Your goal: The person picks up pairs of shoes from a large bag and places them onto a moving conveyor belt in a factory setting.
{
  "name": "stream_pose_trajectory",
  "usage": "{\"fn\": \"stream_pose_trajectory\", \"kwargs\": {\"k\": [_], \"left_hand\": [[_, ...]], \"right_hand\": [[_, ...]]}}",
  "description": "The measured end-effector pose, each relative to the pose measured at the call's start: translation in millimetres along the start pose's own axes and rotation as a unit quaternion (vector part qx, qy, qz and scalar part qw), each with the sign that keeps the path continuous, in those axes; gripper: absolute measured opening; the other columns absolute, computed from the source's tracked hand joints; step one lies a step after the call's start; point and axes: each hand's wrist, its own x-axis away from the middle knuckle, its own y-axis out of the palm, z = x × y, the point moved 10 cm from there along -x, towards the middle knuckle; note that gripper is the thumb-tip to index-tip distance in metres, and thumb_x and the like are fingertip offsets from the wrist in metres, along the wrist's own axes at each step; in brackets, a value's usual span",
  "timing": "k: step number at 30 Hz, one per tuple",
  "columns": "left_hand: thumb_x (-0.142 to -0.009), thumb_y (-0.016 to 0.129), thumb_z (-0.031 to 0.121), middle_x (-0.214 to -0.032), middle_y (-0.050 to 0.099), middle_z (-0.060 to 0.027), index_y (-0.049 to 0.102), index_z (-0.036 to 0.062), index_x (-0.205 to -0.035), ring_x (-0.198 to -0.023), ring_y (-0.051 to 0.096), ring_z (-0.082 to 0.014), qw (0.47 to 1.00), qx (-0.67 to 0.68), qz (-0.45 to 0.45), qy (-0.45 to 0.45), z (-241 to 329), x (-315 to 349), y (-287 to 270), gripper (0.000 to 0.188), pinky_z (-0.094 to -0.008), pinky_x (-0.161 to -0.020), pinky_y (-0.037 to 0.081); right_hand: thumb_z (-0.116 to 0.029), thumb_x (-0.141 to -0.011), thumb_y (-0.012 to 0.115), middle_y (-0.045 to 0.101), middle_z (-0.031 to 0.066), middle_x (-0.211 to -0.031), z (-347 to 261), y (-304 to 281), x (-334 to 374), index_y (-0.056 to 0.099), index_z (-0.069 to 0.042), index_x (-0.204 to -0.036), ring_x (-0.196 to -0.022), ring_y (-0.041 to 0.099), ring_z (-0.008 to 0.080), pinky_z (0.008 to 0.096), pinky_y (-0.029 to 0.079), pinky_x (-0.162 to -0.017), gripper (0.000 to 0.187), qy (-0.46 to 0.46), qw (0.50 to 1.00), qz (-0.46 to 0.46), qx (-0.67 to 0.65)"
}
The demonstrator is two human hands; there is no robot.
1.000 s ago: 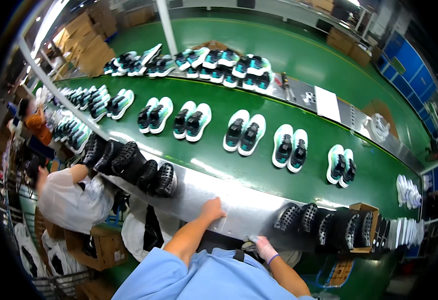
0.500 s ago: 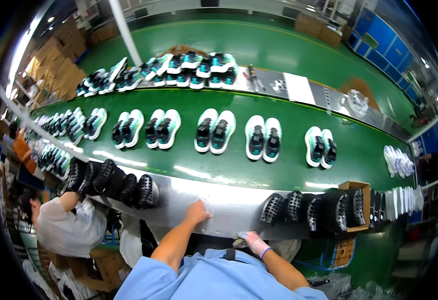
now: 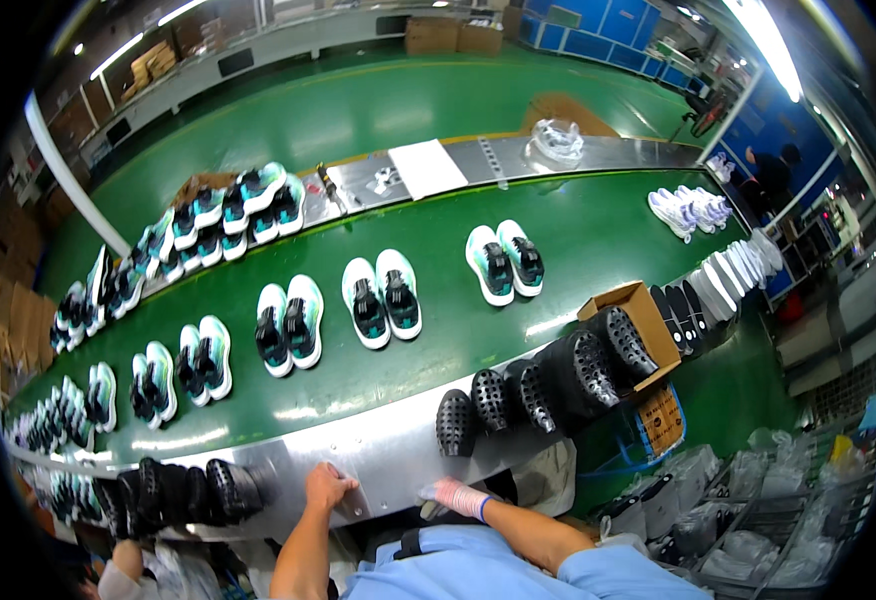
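My left hand (image 3: 330, 487) is bare and rests on the metal ledge (image 3: 388, 460) in front of me, its fingers curled in with nothing visible in them. At the ledge's near edge is my right hand (image 3: 455, 496), in a pale glove with greyish fingertips; its fingers stretch out to the left and hold nothing I can see. Black studded shoe-shaped forms (image 3: 455, 422) stand on the ledge to the right of my hands. More black forms (image 3: 228, 488) stand to the left. Beyond the ledge, pairs of white, teal and black sneakers (image 3: 383, 298) sit on the green conveyor belt (image 3: 438, 345).
Sneakers (image 3: 223, 215) are piled along the far shelf, near a white sheet (image 3: 428, 170) and a clear plastic bag (image 3: 558, 142). At right are a cardboard box (image 3: 648, 315), insole-like pieces (image 3: 723, 280) and white-lilac shoes (image 3: 690, 210). A co-worker's arm (image 3: 126, 560) shows at lower left.
My view has swung right, so the belt, shoes and ledge sit further left in the picture. Both hands stay at the ledge in much the same pose.
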Motion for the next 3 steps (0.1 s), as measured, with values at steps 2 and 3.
{"fn": "stream_pose_trajectory", "kwargs": {"k": [2,3], "left_hand": [[-0.059,0.101,0.040,-0.087,0.074,-0.0156,0.066,0.0062,-0.087,-0.087,0.071,-0.0348,1.000,-0.015,-0.005,0.008,2.8,-5.3,-1.3,0.056,-0.0435,-0.083,0.055],[-0.061,0.100,0.042,-0.091,0.075,-0.0156,0.066,0.0055,-0.086,-0.091,0.072,-0.0348,0.999,-0.027,-0.021,0.022,6.8,-5.2,-2.1,0.056,-0.0416,-0.086,0.056]], "right_hand": [[-0.034,-0.097,0.067,0.078,0.0110,-0.091,-4.1,-5.8,-3.5,0.075,-0.005,-0.110,-0.082,0.076,0.0219,0.0375,0.061,-0.079,0.033,-0.032,0.998,0.024,0.052],[-0.034,-0.097,0.067,0.078,0.0110,-0.091,-9.0,-7.1,-6.3,0.075,-0.005,-0.110,-0.082,0.076,0.0219,0.0375,0.061,-0.079,0.033,-0.041,0.998,0.029,0.047]]}}
